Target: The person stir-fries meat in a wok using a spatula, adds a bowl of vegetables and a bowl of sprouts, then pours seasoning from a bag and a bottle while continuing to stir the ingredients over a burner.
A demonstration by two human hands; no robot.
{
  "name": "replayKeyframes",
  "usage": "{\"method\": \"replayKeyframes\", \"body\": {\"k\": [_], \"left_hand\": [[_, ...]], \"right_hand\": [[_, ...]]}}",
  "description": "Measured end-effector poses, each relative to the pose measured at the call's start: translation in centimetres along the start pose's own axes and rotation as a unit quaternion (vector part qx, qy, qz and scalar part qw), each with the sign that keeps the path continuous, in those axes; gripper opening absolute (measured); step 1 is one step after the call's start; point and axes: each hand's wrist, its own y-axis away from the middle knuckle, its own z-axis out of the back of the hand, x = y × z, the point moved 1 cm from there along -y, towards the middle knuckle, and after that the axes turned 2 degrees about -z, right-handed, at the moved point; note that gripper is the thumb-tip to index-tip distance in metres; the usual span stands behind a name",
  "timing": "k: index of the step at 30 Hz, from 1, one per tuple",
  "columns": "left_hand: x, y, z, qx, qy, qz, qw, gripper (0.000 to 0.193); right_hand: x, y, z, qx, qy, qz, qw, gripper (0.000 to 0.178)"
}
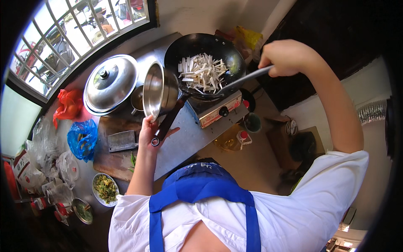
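My left hand (pixel 147 135) grips the rim of a metal bowl (pixel 153 90), which is tipped on its side with its mouth facing left. The bowl looks empty. A dark wok handle (pixel 170 119) passes over that hand's fingers. Pale, thin-cut strips (pixel 202 72) lie heaped in the black wok (pixel 184 45). My right hand (pixel 289 59) is closed around the end of a long grey-handled spatula (pixel 248 80), raised at the right. The spatula slants down into the wok, its blade end at the near right side of the strips.
Below the wok is a stove (pixel 221 110). To the left are a lidded pot (pixel 111 82), a cleaver (pixel 121 141) on a cutting board (pixel 110 161), a blue plastic bag (pixel 82 140) and a plate of food (pixel 105 190). An oil jug (pixel 228 142) stands lower, beyond the counter's edge.
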Motion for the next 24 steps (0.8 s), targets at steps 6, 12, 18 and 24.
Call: {"method": "replayKeyframes", "body": {"k": [6, 12, 18, 24], "left_hand": [[0.0, -0.1, -0.7, 0.047, 0.009, 0.058, 0.997, 0.047], [0.3, -0.6, -0.7, 0.061, 0.053, 0.105, 0.991, 0.051], [0.1, -0.6, -0.3, 0.023, 0.015, 0.089, 0.996, 0.050], [-0.2, -0.6, 0.7, 0.044, 0.007, 0.088, 0.995, 0.050]], "right_hand": [[7.7, -7.4, -3.2, -0.093, 0.037, -0.011, 0.995, 0.016], [-1.2, -10.2, -4.8, -0.093, -0.046, -0.045, 0.994, 0.019], [-1.0, -3.8, -0.9, -0.043, 0.029, -0.167, 0.985, 0.015], [1.1, -4.9, -2.9, -0.068, 0.108, -0.128, 0.984, 0.012]]}}
